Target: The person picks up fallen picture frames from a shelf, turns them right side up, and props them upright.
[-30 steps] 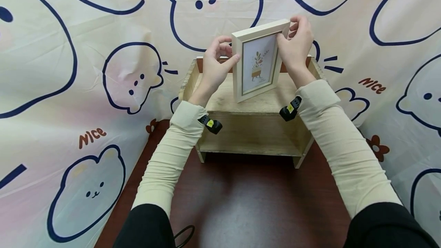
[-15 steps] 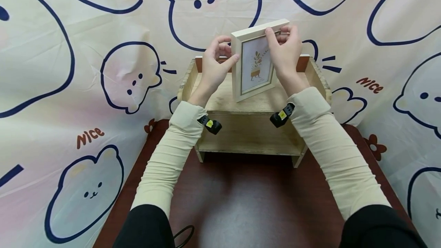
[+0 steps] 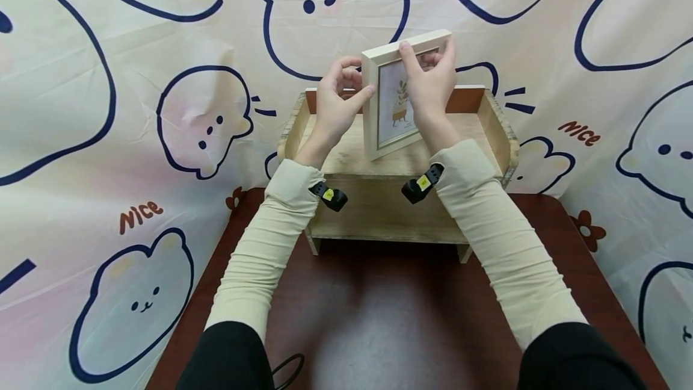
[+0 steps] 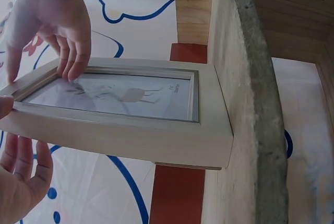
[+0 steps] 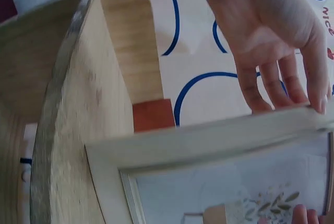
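A cream picture frame with a plant print stands on the top board of a small wooden shelf, turned at an angle. My left hand grips its left side, thumb on the front, fingers behind. Across the upper right of the front lies my right hand, its thumb at the top edge and its fingers loosely bent before the glass. The left wrist view shows the right hand's fingertips at the picture. In the right wrist view the frame's lower edge meets the board.
The shelf has raised side panels, a reddish-brown back strip and a lower board. It stands on a dark red-brown table. Cartoon-printed cloth hangs behind and at both sides. A black cable loop lies near the front.
My right hand has moved left from the frame's right side, across its upper front, with the thumb now at the top edge. The left hand and the frame have hardly moved.
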A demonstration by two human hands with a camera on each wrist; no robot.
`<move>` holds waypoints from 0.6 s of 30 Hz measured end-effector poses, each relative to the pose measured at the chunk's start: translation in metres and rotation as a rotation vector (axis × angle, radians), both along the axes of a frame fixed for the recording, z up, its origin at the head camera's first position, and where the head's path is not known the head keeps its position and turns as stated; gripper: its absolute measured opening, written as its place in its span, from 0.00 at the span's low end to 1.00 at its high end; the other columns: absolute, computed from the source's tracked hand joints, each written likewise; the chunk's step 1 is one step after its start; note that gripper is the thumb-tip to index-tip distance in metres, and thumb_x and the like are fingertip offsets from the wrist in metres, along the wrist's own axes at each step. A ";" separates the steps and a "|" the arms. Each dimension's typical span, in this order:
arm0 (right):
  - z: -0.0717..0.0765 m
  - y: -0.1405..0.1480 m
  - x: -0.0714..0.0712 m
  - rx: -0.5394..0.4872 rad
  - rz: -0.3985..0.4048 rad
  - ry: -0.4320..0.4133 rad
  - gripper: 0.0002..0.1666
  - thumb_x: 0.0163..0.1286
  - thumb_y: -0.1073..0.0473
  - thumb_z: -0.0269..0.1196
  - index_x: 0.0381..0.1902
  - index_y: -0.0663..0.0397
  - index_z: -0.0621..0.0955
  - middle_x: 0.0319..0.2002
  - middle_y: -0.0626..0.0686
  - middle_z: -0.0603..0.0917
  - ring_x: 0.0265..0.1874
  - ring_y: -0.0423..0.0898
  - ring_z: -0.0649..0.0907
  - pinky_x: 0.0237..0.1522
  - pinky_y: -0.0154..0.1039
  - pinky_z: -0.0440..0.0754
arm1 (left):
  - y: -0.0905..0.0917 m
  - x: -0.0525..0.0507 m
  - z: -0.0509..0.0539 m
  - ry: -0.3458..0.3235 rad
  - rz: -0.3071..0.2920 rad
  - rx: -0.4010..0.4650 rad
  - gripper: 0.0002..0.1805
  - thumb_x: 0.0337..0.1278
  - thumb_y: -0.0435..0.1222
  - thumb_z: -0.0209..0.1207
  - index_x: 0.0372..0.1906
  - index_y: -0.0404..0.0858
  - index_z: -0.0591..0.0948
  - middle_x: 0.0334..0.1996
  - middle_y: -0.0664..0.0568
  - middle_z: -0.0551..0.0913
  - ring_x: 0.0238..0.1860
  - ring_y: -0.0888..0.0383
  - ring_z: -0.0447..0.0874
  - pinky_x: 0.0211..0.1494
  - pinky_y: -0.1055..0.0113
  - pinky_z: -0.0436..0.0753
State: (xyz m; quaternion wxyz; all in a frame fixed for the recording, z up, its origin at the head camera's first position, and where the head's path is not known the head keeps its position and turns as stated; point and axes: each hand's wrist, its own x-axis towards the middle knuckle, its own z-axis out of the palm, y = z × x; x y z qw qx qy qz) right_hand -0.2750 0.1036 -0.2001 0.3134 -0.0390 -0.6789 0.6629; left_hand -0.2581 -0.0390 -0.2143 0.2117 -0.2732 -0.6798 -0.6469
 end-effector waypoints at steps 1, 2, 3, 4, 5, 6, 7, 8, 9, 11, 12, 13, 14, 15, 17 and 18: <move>0.000 -0.002 0.000 -0.008 0.006 0.005 0.39 0.56 0.47 0.65 0.62 0.51 0.63 0.35 0.46 0.71 0.33 0.37 0.71 0.37 0.29 0.70 | 0.000 0.000 0.000 0.001 0.002 -0.001 0.19 0.49 0.22 0.59 0.48 0.27 0.70 0.30 0.50 0.74 0.34 0.57 0.73 0.42 0.67 0.75; 0.000 -0.003 0.000 -0.016 0.013 0.010 0.37 0.56 0.47 0.65 0.60 0.50 0.65 0.35 0.46 0.70 0.33 0.37 0.71 0.36 0.30 0.71 | 0.000 0.000 0.000 0.002 0.002 -0.002 0.19 0.49 0.22 0.59 0.48 0.27 0.70 0.29 0.50 0.74 0.34 0.57 0.73 0.42 0.67 0.75; 0.000 -0.004 0.000 -0.024 0.021 0.017 0.35 0.56 0.47 0.65 0.58 0.50 0.67 0.36 0.46 0.70 0.33 0.37 0.71 0.35 0.31 0.72 | 0.000 0.000 0.000 0.003 0.003 -0.003 0.19 0.49 0.22 0.59 0.48 0.27 0.70 0.29 0.50 0.74 0.34 0.57 0.73 0.42 0.67 0.75; 0.000 -0.006 0.000 -0.028 0.026 0.024 0.33 0.56 0.47 0.65 0.56 0.50 0.67 0.36 0.47 0.69 0.33 0.37 0.71 0.34 0.32 0.73 | 0.000 0.001 0.000 0.004 0.003 -0.002 0.19 0.48 0.22 0.59 0.48 0.27 0.71 0.29 0.50 0.74 0.34 0.57 0.73 0.42 0.68 0.75; 0.000 -0.007 0.001 -0.030 0.029 0.026 0.31 0.56 0.47 0.65 0.54 0.51 0.68 0.37 0.47 0.69 0.32 0.37 0.71 0.34 0.33 0.74 | 0.001 0.001 0.000 0.004 0.001 -0.001 0.19 0.48 0.22 0.59 0.48 0.27 0.71 0.29 0.50 0.73 0.34 0.57 0.73 0.43 0.68 0.75; 0.000 -0.007 0.001 -0.036 0.034 0.024 0.29 0.56 0.48 0.65 0.52 0.51 0.69 0.37 0.47 0.69 0.32 0.37 0.71 0.33 0.34 0.75 | 0.001 0.001 0.000 0.004 0.001 -0.001 0.19 0.48 0.22 0.59 0.48 0.27 0.71 0.29 0.50 0.73 0.34 0.57 0.73 0.43 0.67 0.75; 0.000 -0.008 0.001 -0.039 0.038 0.020 0.28 0.56 0.48 0.65 0.51 0.51 0.69 0.37 0.46 0.68 0.32 0.37 0.70 0.32 0.34 0.76 | 0.001 0.001 0.000 0.004 0.000 0.000 0.19 0.48 0.22 0.59 0.48 0.27 0.71 0.29 0.50 0.73 0.34 0.56 0.73 0.43 0.67 0.75; 0.001 -0.009 0.002 -0.044 0.039 0.013 0.28 0.56 0.48 0.65 0.51 0.51 0.70 0.37 0.46 0.68 0.32 0.37 0.70 0.32 0.34 0.76 | 0.000 0.001 0.000 0.003 0.000 -0.001 0.19 0.48 0.22 0.59 0.48 0.27 0.71 0.29 0.50 0.73 0.35 0.56 0.73 0.43 0.67 0.75; 0.001 -0.009 0.002 -0.052 0.044 0.005 0.27 0.57 0.48 0.65 0.51 0.51 0.70 0.38 0.46 0.68 0.33 0.36 0.70 0.32 0.34 0.76 | 0.000 0.001 0.000 0.002 0.002 -0.003 0.19 0.48 0.22 0.59 0.49 0.27 0.71 0.30 0.50 0.74 0.35 0.56 0.73 0.43 0.67 0.75; 0.003 -0.011 0.003 -0.063 0.054 -0.019 0.26 0.57 0.49 0.65 0.51 0.50 0.71 0.38 0.46 0.67 0.34 0.36 0.69 0.33 0.34 0.75 | -0.001 0.001 0.000 0.000 0.009 -0.013 0.20 0.48 0.23 0.59 0.49 0.27 0.71 0.30 0.50 0.74 0.35 0.55 0.74 0.44 0.67 0.75; 0.003 -0.011 0.003 -0.066 0.058 -0.026 0.26 0.57 0.49 0.64 0.51 0.50 0.71 0.38 0.46 0.67 0.34 0.36 0.69 0.33 0.34 0.75 | -0.002 0.002 -0.001 0.000 0.012 -0.019 0.20 0.48 0.23 0.60 0.49 0.28 0.71 0.30 0.49 0.74 0.36 0.54 0.74 0.44 0.67 0.75; 0.004 -0.012 0.003 -0.073 0.061 -0.034 0.26 0.58 0.49 0.64 0.52 0.50 0.71 0.38 0.46 0.67 0.34 0.37 0.69 0.33 0.34 0.74 | -0.002 0.002 -0.001 0.000 0.012 -0.024 0.20 0.48 0.23 0.60 0.49 0.28 0.71 0.31 0.49 0.74 0.36 0.53 0.74 0.44 0.67 0.75; 0.005 -0.012 0.004 -0.081 0.065 -0.041 0.26 0.58 0.50 0.64 0.52 0.50 0.71 0.38 0.46 0.68 0.35 0.36 0.69 0.33 0.34 0.74 | -0.003 0.002 -0.001 0.001 0.013 -0.031 0.20 0.49 0.23 0.60 0.50 0.28 0.71 0.31 0.48 0.74 0.36 0.53 0.74 0.44 0.67 0.75; 0.005 -0.012 0.004 -0.093 0.072 -0.047 0.26 0.58 0.50 0.64 0.53 0.50 0.71 0.38 0.46 0.68 0.35 0.36 0.69 0.34 0.33 0.74 | -0.003 0.003 -0.001 0.003 0.010 -0.037 0.20 0.49 0.23 0.60 0.50 0.28 0.71 0.32 0.47 0.74 0.37 0.52 0.75 0.45 0.67 0.76; 0.007 -0.013 0.004 -0.114 0.087 -0.050 0.25 0.59 0.51 0.63 0.53 0.50 0.72 0.38 0.46 0.69 0.35 0.37 0.70 0.33 0.33 0.73 | -0.004 0.004 -0.001 0.020 0.000 -0.052 0.21 0.49 0.23 0.60 0.51 0.28 0.71 0.33 0.45 0.75 0.37 0.51 0.75 0.45 0.66 0.76; 0.007 -0.013 0.004 -0.121 0.094 -0.048 0.24 0.60 0.52 0.63 0.52 0.51 0.72 0.38 0.46 0.69 0.35 0.37 0.70 0.34 0.33 0.73 | -0.004 0.004 -0.001 0.022 -0.006 -0.055 0.21 0.49 0.23 0.59 0.51 0.28 0.72 0.33 0.44 0.75 0.38 0.50 0.76 0.45 0.65 0.76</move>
